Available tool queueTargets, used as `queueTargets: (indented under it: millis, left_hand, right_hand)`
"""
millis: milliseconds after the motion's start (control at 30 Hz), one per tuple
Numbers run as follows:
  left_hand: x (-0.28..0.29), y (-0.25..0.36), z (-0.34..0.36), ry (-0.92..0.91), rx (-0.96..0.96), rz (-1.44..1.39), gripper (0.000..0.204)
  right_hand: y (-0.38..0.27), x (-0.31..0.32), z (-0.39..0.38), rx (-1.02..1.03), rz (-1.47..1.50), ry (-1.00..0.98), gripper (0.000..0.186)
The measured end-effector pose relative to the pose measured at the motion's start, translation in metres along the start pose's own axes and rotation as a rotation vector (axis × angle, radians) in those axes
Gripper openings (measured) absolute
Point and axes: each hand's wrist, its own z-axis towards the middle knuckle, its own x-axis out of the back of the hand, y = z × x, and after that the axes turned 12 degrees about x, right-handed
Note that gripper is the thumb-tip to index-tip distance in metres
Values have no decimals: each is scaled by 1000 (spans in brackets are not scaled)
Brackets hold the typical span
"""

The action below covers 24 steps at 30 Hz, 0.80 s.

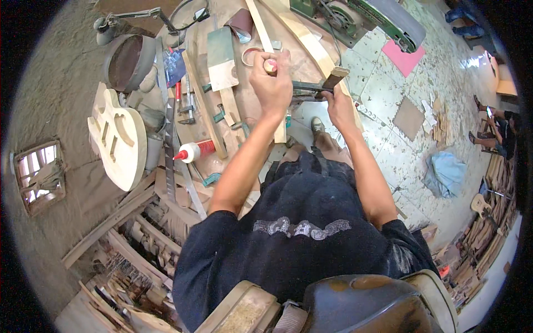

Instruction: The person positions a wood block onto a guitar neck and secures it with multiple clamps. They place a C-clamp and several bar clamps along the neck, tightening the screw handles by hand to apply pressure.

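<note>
My left hand (271, 86) is closed round the round handle (271, 66) of a bar clamp, whose red-tipped end shows between the fingers. The dark clamp bar (305, 86) runs rightward to my right hand (341, 108), which grips it just below an upright jaw with a pale wood pad (337, 76). A light wooden strip (261, 30) extends behind my left hand along the bench, and a longer plank (302, 36) lies beside the clamp. A green-and-cream board (221, 53) sits left of my left hand.
The cluttered bench (233, 16) holds a white glue bottle (191, 151), several clamps (222, 114), a dark container (127, 62) and a pale guitar body (119, 144). A green machine (355, 22) stands beyond. Two people (494, 127) (466, 25) and stacked wood (477, 233) are at the right.
</note>
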Motion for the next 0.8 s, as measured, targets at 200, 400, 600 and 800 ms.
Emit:
queueTargets:
  millis: [200,400,600,800]
  left_hand:
    - [21,-7,30,-615,225,-55,32]
    - [36,-5,71,-1285,388,-286,33]
    - [8,17,-6,-2,217,-125,29]
    - [-9,13,2,177,139,-64,23]
  right_hand:
    - [7,7,3,67,1,-16,34]
    - [1,11,11,63,-45,-74,33]
    - [3,10,6,107,-194,-137,19]
    - [-9,12,8,30,-207,-169,25]
